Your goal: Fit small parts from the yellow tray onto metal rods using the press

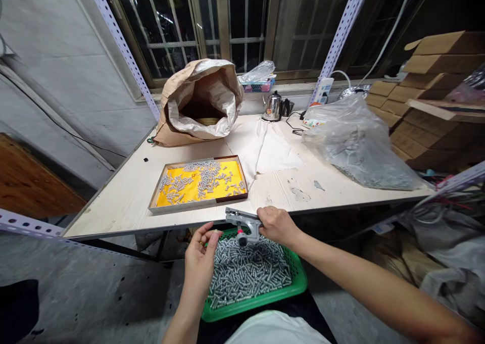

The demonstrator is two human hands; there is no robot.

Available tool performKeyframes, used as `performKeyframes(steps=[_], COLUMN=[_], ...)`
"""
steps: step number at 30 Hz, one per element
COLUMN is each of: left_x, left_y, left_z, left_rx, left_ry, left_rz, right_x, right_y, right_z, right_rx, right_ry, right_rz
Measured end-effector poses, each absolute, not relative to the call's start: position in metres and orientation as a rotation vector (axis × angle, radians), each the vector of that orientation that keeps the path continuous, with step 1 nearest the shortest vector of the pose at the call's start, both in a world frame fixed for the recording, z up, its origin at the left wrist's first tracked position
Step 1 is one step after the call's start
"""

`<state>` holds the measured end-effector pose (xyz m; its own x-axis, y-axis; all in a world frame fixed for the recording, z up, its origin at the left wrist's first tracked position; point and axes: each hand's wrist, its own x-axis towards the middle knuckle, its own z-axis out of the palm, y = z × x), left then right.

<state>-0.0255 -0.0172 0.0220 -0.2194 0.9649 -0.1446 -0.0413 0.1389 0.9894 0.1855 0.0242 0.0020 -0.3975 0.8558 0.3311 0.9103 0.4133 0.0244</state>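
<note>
My right hand (278,225) grips a grey metal hand tool (242,224) at the table's front edge, just above a green plastic basket (261,299) full of small silvery screws (246,273) on my lap. My left hand (199,254) hovers over the basket's left side, its fingers pinched together near the tool's head; what they hold is too small to make out. On the table ahead lies a shallow tray (189,208) with a yellow bottom and several screws (200,177) scattered in it.
An open brown paper sack (197,101) stands at the table's back. A white cloth (265,149) lies mid-table and a clear plastic bag (359,142) of metal parts at the right. A kettle (273,106) sits by the window. Cardboard boxes (428,91) are stacked far right.
</note>
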Motion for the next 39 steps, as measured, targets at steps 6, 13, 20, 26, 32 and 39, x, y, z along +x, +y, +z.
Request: performKeyframes(steps=[6, 13, 20, 26, 32, 39], left_x=[-0.016, -0.015, -0.006, -0.030, -0.060, -0.078], left_y=[-0.013, -0.008, -0.023, -0.027, 0.066, 0.158], left_z=[0.026, 0.026, 0.020, 0.023, 0.040, 0.038], left_rx=[1.092, 1.049, 1.238, 1.624, 1.843, 1.685], left_ry=[1.368, 1.240, 1.323, 1.502, 1.974, 2.028], left_rz=[1.013, 0.893, 1.172, 0.956, 0.795, 0.624], right_x=[0.184, 0.185, 0.184, 0.212, 0.227, 0.221], right_y=[0.034, 0.026, 0.000, -0.017, -0.026, -0.022], right_z=[0.021, 0.031, 0.011, -0.015, -0.027, -0.021], right_rx=[-1.589, -1.488, -1.525, -1.622, -1.638, -1.627], right_ry=[-2.448, -2.178, -2.009, -1.945, -1.933, -1.912], right_rz=[-0.268, -0.448, -0.422, -0.437, -0.447, -0.452])
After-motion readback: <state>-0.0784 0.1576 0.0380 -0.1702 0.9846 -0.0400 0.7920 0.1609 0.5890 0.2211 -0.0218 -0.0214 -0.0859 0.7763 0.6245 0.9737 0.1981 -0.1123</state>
